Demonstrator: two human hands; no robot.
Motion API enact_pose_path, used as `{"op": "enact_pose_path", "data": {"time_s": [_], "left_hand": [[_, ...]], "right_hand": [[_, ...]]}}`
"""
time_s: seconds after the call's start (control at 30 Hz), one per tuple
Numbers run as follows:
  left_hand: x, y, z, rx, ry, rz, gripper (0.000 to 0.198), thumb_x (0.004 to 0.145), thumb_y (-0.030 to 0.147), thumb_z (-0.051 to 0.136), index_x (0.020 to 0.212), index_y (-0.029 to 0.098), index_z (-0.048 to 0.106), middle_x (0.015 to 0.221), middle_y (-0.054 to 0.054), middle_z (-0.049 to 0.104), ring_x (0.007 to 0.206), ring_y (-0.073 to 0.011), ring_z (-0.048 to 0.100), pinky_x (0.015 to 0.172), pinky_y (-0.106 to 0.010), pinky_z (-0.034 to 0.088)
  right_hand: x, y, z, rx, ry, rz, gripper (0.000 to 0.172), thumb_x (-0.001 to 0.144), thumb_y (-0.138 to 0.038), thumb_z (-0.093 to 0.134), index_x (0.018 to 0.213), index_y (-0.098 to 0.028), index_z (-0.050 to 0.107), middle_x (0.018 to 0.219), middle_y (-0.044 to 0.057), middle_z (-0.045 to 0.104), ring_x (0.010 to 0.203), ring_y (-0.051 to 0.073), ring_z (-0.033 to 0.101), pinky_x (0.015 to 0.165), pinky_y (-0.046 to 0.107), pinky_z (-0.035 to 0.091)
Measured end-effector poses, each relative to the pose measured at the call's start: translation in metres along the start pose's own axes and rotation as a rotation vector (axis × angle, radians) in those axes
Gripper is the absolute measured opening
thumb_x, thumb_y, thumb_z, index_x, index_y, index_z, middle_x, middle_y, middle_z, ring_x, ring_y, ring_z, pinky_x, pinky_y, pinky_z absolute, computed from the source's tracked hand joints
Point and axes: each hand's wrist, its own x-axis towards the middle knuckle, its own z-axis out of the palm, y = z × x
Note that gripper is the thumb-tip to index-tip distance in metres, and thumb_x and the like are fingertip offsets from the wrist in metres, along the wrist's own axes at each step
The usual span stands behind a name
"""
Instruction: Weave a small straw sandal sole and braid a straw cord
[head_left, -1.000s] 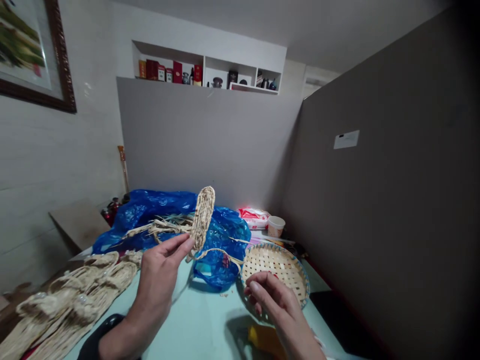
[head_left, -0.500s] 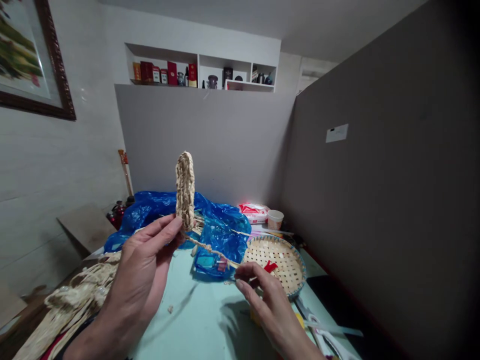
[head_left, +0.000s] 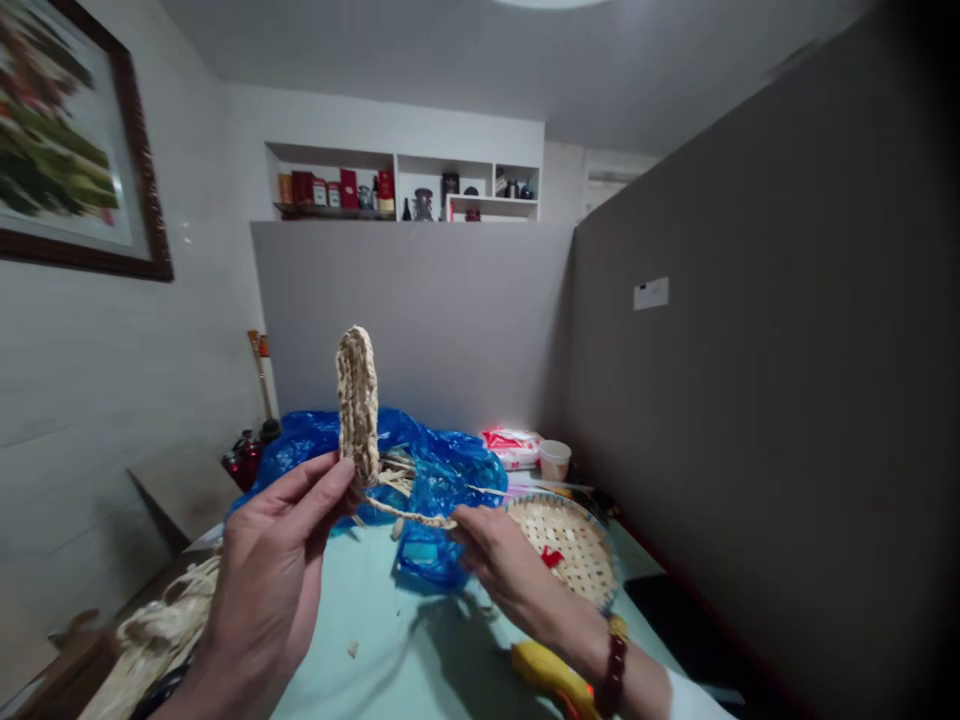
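Observation:
My left hand (head_left: 281,550) pinches the lower end of a long, oval braided straw piece (head_left: 358,405), shaped like a small sole and held upright above the table. From its bottom a twisted straw cord (head_left: 409,515) runs to the right. My right hand (head_left: 495,560) is closed on that cord, which looks fairly taut between the two hands. The fingertips of the right hand are partly hidden. Behind the hands lies a crumpled blue plastic bag (head_left: 457,465) with loose straw strands (head_left: 397,470) in it.
A round woven basket (head_left: 592,540) holding a red scrap (head_left: 551,557) is right of my right hand. Beyond it are a paper cup (head_left: 555,460) and a red-and-white packet (head_left: 514,447). A yellow object (head_left: 551,675) lies below my right wrist. Straw bundles (head_left: 165,635) lie at left.
My right hand has moved left along the cord, nearer the braided piece, and its grip is tighter. The view has tilted upward a little.

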Motion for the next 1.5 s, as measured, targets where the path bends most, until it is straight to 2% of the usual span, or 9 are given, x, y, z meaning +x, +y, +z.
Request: {"op": "enact_pose_path", "data": {"time_s": [0.13, 0.2, 0.3, 0.53, 0.7, 0.87, 1.07, 1.27, 1.5], "left_hand": [[0.011, -0.001, -0.03, 0.068, 0.055, 0.127, 0.018, 0.057, 0.016, 0.082, 0.074, 0.019, 0.077, 0.064, 0.005, 0.074, 0.059, -0.0054, 0.061, 0.059, -0.009, 0.05], [0.014, -0.006, -0.047, 0.12, 0.076, 0.134, 0.024, 0.054, 0.021, 0.085, 0.077, 0.019, 0.077, 0.065, 0.005, 0.074, 0.059, -0.0061, 0.059, 0.058, -0.011, 0.049], [0.016, -0.014, -0.072, 0.23, 0.082, 0.129, 0.031, 0.057, 0.03, 0.086, 0.084, 0.019, 0.077, 0.067, 0.003, 0.074, 0.061, -0.009, 0.059, 0.059, -0.016, 0.048], [0.013, -0.033, -0.107, 0.479, 0.029, 0.111, 0.026, 0.06, 0.036, 0.084, 0.082, 0.023, 0.078, 0.081, 0.002, 0.078, 0.075, -0.0147, 0.062, 0.07, -0.022, 0.047], [0.004, -0.038, -0.113, 0.603, -0.076, 0.024, 0.026, 0.061, 0.04, 0.082, 0.082, 0.024, 0.079, 0.075, 0.001, 0.077, 0.072, -0.017, 0.063, 0.07, -0.025, 0.049], [-0.007, -0.04, -0.11, 0.724, -0.159, -0.033, 0.02, 0.06, 0.038, 0.081, 0.075, 0.025, 0.08, 0.077, -0.001, 0.078, 0.074, -0.0222, 0.067, 0.074, -0.028, 0.052], [-0.013, -0.051, -0.109, 0.904, -0.279, -0.012, 0.02, 0.063, 0.043, 0.074, 0.075, 0.029, 0.081, 0.076, -0.002, 0.079, 0.072, -0.0243, 0.07, 0.064, -0.025, 0.054], [-0.017, -0.06, -0.104, 1.034, -0.306, -0.093, 0.025, 0.049, 0.052, 0.075, 0.062, 0.03, 0.081, 0.075, -0.005, 0.08, 0.077, -0.0302, 0.072, 0.07, -0.028, 0.055], [-0.028, -0.077, -0.112, 1.07, -0.407, -0.129, 0.028, 0.059, 0.054, 0.071, 0.074, 0.033, 0.082, 0.079, -0.004, 0.079, 0.078, -0.028, 0.072, 0.069, -0.026, 0.056]], "right_hand": [[-0.009, -0.008, -0.017, 0.127, -0.081, -0.009, 0.03, 0.101, -0.023, 0.029, 0.081, -0.019, 0.051, 0.073, 0.001, 0.056, 0.057, 0.011, 0.049, 0.054, 0.023, 0.04], [-0.016, -0.011, -0.022, 0.316, -0.22, 0.104, 0.034, 0.102, -0.04, 0.028, 0.094, -0.02, 0.054, 0.075, -0.001, 0.054, 0.046, 0.007, 0.043, 0.045, 0.02, 0.038], [-0.027, -0.012, -0.029, 0.556, -0.394, 0.33, 0.038, 0.094, -0.057, 0.045, 0.108, -0.023, 0.056, 0.076, -0.003, 0.051, 0.045, 0.004, 0.041, 0.043, 0.016, 0.039], [-0.039, -0.014, -0.044, 0.616, -0.478, 0.429, 0.039, 0.09, -0.055, 0.055, 0.103, -0.02, 0.065, 0.071, -0.002, 0.054, 0.049, 0.005, 0.049, 0.044, 0.014, 0.044], [-0.042, -0.014, -0.053, 0.817, -0.503, 0.514, 0.032, 0.088, -0.047, 0.061, 0.094, -0.016, 0.067, 0.065, -0.002, 0.053, 0.043, 0.006, 0.047, 0.037, 0.014, 0.043], [-0.044, -0.014, -0.053, 0.861, -0.378, 0.528, 0.027, 0.088, -0.043, 0.062, 0.087, -0.016, 0.065, 0.062, -0.003, 0.052, 0.038, 0.004, 0.045, 0.034, 0.013, 0.039], [-0.045, -0.009, -0.04, 0.88, -0.259, 0.501, 0.024, 0.088, -0.04, 0.062, 0.081, -0.017, 0.063, 0.067, -0.001, 0.054, 0.047, 0.006, 0.046, 0.036, 0.013, 0.039], [-0.045, -0.004, -0.028, 0.867, -0.255, 0.514, 0.023, 0.092, -0.036, 0.056, 0.077, -0.018, 0.057, 0.065, -0.002, 0.051, 0.047, 0.008, 0.044, 0.034, 0.015, 0.038], [-0.048, 0.003, -0.016, 0.926, -0.224, 0.534, 0.025, 0.093, -0.036, 0.055, 0.078, -0.017, 0.059, 0.06, -0.003, 0.053, 0.04, 0.006, 0.041, 0.034, 0.015, 0.037]]}}
